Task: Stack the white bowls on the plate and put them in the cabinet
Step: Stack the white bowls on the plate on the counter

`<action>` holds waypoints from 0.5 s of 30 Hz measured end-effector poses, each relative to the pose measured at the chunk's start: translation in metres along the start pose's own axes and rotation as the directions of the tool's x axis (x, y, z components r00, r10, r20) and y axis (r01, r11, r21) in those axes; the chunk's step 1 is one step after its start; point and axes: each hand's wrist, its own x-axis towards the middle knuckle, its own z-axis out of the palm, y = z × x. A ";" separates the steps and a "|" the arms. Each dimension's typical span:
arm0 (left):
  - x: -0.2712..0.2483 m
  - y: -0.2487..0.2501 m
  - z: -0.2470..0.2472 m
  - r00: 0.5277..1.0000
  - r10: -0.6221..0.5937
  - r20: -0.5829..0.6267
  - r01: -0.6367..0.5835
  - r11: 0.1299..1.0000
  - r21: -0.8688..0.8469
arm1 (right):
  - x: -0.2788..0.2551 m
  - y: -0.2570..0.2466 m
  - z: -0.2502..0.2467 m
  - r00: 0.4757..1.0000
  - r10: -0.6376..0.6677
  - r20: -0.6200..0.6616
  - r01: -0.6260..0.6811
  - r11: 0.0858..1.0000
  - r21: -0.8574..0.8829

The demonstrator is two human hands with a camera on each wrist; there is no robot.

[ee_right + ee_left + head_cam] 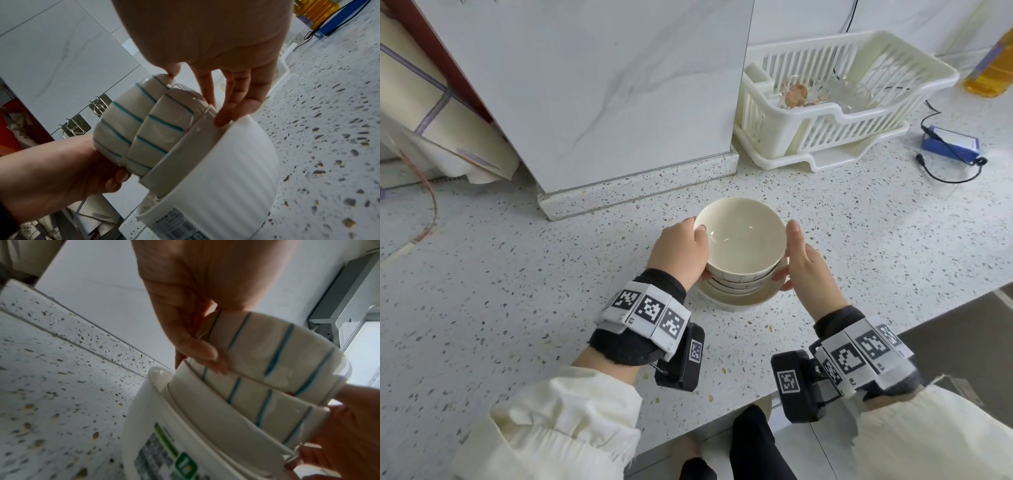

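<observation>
From your head camera, the stack of white bowls (739,246) sits on the plate (736,301), near the front edge of the speckled counter (517,274), about the middle of it. Your left hand (681,250) curls round the left side of the stack, thumb on the top rim. Your right hand (804,260) is on the right side, fingers reaching down to the plate. A white dish rack (835,99) stands at the back right of the counter, with a blue box (950,144) and a black cable to its right.

From your left wrist, your left hand (195,296) pinches the top bowl, which has blue stripes. The bowls (267,366) lean together on the plate (156,410). Your right hand (349,426) shows at the lower right.

From your right wrist, your right hand (226,48) has its thumb on the top bowl and its fingers (224,120) pressing the plate (226,162) rim. The bowls (139,129) are held between both hands. Your left hand (72,165) grips them from the other side.
</observation>
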 end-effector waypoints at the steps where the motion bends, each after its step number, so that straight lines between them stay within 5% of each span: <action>1: 0.000 0.000 0.000 1.000 -0.009 0.004 0.009 1.000 0.004 | 0.000 0.000 0.000 1.000 -0.005 0.005 0.005 1.000 -0.001; 15: 0.000 -0.001 -0.001 0.999 -0.024 0.041 0.026 0.998 -0.059 | 0.004 0.003 -0.001 0.998 -0.004 0.063 0.006 1.000 -0.022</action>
